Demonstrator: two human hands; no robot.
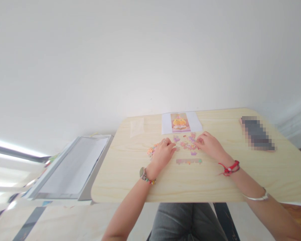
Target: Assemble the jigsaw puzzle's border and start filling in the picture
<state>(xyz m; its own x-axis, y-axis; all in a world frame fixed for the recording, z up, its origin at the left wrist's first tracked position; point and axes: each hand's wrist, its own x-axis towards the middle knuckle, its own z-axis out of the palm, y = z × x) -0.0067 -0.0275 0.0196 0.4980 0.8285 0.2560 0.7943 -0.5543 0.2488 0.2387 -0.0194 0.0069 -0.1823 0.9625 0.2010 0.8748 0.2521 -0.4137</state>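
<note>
Small pastel jigsaw pieces (187,142) lie scattered on a light wooden table (215,180). My left hand (163,152) rests palm down at their left edge, fingertips touching a purple piece. My right hand (209,144) lies at their right edge, fingers curled among the pieces; whether it holds one is unclear. A short joined strip of pieces (189,161) lies nearer me, between my wrists. Behind the pieces lies a reference picture (180,122) of a yellow figure on white paper. A watch and bead bracelet sit on my left wrist, red cord on my right.
A blurred dark flat object (258,133) lies at the table's right. A clear plastic bag (136,126) lies at the back left. A grey-framed box or tray (72,167) stands left of the table. A white wall rises behind.
</note>
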